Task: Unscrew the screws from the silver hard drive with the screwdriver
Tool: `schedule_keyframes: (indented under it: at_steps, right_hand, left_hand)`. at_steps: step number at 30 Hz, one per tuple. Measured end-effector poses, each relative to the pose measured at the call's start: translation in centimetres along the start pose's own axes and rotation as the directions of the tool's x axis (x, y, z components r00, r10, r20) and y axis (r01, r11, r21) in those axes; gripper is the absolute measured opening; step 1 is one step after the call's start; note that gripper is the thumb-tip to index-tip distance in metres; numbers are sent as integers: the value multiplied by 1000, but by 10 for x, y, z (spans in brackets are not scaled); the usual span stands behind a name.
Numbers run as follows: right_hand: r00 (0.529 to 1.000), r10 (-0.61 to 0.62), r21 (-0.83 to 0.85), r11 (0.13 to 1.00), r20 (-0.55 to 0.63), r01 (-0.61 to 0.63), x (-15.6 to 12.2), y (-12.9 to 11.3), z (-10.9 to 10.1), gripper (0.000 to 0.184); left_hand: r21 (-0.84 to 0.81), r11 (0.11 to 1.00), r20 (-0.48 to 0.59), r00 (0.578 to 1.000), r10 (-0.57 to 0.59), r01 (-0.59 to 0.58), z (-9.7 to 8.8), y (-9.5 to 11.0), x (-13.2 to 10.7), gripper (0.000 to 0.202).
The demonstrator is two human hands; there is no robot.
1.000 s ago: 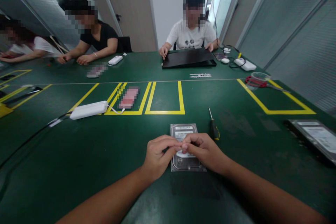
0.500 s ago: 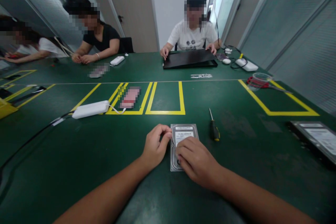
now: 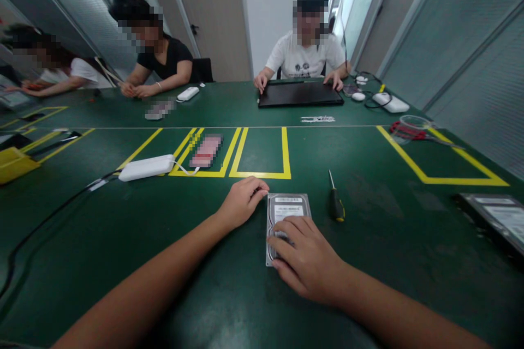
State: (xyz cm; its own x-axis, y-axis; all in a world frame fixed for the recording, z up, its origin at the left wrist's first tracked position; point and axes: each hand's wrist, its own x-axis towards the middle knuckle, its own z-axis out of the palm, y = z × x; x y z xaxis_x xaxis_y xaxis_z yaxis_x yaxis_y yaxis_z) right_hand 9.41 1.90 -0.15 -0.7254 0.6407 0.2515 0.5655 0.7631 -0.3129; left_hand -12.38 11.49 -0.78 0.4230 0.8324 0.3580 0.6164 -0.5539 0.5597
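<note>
Here's the drive (image 3: 287, 206), flat on the green table (image 3: 196, 289) with its labelled face up, right in front of the person and partly covered. The right hand (image 3: 307, 253) lies across its near half, fingers slightly apart and reaching over toward the left edge, thumb by the near end; how hard they press, I can't tell. Over at the far left corner, the left hand (image 3: 244, 200) has thumb and forefinger tips together, just beside the metal, and whether anything tiny sits between them is too small to see. The drive's long axis runs straight away from the person, one short end near, the other pointing at the far side of the table. Just to its right, apart from it, the screwdriver (image 3: 337, 207) points its tip away too, handle toward the person. Well off to the right, a second drive (image 3: 499, 215) lies aslant. Beyond the yellow tape (image 3: 262, 175), across the table, a co-worker in white (image 3: 303, 57) has both hands on a black panel (image 3: 301, 94).
</note>
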Motion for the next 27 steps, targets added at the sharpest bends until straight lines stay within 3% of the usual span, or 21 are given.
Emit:
schedule_keyframes:
  at_steps: [5,15,21,27]
  right_hand:
    - [996,-61,-30,998,61,63,0,2,-1,54]
    - [997,-59,-78,995,49,62,-1,1,2,48]
    - [997,-70,-109,991,45,74,0,0,3,48]
    - [996,-72,-139,987,56,79,1,-1,2,47]
  left_hand:
    - [33,996,156,984,83,-89,-4,-8,14,10]
    - [97,975,381,913,148,-199,-18,-2,36,12]
    - [148,961,416,896,153,-233,-21,5,42,13]
    - [180,961,397,909,125,-210,-20,9,42,12]
